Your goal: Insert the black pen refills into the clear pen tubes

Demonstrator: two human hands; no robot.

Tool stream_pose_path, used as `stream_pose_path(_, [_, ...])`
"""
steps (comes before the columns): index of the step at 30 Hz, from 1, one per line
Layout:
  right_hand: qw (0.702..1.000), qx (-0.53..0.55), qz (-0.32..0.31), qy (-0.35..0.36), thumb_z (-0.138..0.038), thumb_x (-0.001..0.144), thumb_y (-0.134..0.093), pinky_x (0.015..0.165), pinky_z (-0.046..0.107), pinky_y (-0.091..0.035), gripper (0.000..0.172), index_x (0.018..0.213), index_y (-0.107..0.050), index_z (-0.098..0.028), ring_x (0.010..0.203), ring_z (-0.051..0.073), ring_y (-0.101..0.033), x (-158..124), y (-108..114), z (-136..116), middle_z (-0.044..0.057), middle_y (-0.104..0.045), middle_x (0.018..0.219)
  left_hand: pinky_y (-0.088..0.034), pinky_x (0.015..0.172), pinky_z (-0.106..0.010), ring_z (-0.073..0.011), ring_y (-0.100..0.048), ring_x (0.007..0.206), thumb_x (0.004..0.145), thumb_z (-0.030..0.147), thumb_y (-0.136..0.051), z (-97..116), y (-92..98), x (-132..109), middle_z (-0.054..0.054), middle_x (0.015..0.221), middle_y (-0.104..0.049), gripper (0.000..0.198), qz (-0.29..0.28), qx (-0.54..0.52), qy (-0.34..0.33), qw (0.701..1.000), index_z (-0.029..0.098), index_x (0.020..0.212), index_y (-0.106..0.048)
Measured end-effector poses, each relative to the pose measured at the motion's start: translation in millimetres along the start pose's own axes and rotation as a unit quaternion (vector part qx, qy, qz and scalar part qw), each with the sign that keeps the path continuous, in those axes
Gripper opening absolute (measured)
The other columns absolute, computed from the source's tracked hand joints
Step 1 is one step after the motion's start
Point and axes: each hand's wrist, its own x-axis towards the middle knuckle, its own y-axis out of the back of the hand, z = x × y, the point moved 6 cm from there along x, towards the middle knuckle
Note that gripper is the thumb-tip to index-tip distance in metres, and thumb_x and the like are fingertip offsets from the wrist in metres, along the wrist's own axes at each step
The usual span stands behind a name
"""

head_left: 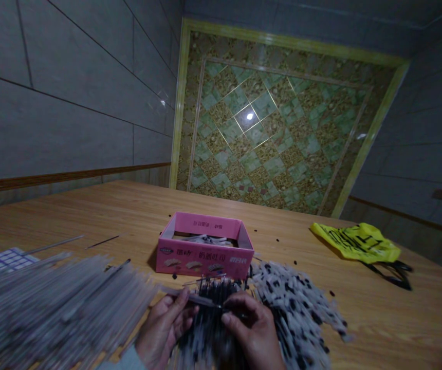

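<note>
My left hand (pixel 165 326) pinches one thin clear pen tube (pixel 190 296) at the near edge of the wooden table (pixel 128 210). The tube runs right toward my right hand (pixel 252 331), whose fingers are curled on its dark tip end; I cannot make out a separate piece there. Under both hands lies a pile of small grey and black pen parts (pixel 298 303). A big heap of long grey tubes (pixel 51 303) spreads out to the left. Just beyond the hands stands a pink cardboard box (pixel 204 258) with a few parts inside.
A yellow plastic bag (pixel 355 240) lies at the right with black scissors (pixel 392 272) beside it. A blue-white sheet (pixel 1 259) sits at the far left. Loose tubes and small black bits are scattered on the tabletop. Grey tiled walls rise behind.
</note>
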Motion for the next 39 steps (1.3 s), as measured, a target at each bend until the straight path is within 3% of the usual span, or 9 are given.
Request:
stream_pose_path(16, [0.998, -0.058, -0.007, 0.026, -0.018, 0.066, -0.068, 0.060, 0.025, -0.041, 0.004, 0.069, -0.065, -0.017, 0.068, 0.019, -0.056, -3.2, -3.2, -5.7, 0.002, -0.059, 0.069, -0.050, 0.044, -0.016, -0.0129, -0.065, 0.055, 0.059, 0.017, -0.076, -2.2, -2.9, -4.7, -0.004, 0.065, -0.068, 0.022, 0.013, 0.002, 0.007, 1.000, 0.012, 0.072, -0.059])
stream_pose_path(24, [0.996, -0.082, -0.011, 0.030, -0.019, 0.070, -0.066, 0.064, 0.025, -0.042, 0.003, 0.071, -0.064, -0.018, 0.071, 0.020, -0.057, -3.5, -3.3, 0.8, 0.003, -0.060, 0.071, -0.051, 0.049, -0.017, -0.0135, -0.066, 0.059, 0.056, 0.017, -0.078, 0.4, -2.6, -6.0, -0.005, 0.068, -0.069, 0.025, 0.010, 0.020, -0.012, 1.000, 0.012, 0.073, -0.060])
stream_pose_path(32, [0.995, -0.095, 0.000, 0.019, -0.033, 0.076, -0.060, 0.057, 0.024, -0.040, 0.020, 0.067, -0.063, -0.016, 0.064, 0.018, -0.053, -3.7, -2.1, 1.8, 0.003, -0.058, 0.064, -0.051, 0.050, -0.017, -0.0144, -0.066, 0.060, 0.051, 0.022, -0.081, 12.4, -13.3, -15.7, -0.004, 0.064, -0.070, 0.027, -0.013, 0.017, -0.037, 0.999, 0.013, 0.067, -0.061])
stream_pose_path(39, [0.998, 0.039, -0.016, -0.048, -0.040, 0.075, -0.063, 0.047, 0.022, -0.039, 0.026, 0.071, -0.059, -0.015, 0.045, 0.013, -0.053, -5.1, -8.3, 15.2, -0.001, -0.055, 0.055, -0.053, 0.051, -0.018, -0.0141, -0.066, 0.061, 0.056, 0.018, -0.078, 4.1, -5.9, -7.1, -0.005, 0.068, -0.069, 0.024, -0.003, 0.021, -0.022, 1.000, 0.011, 0.072, -0.061])
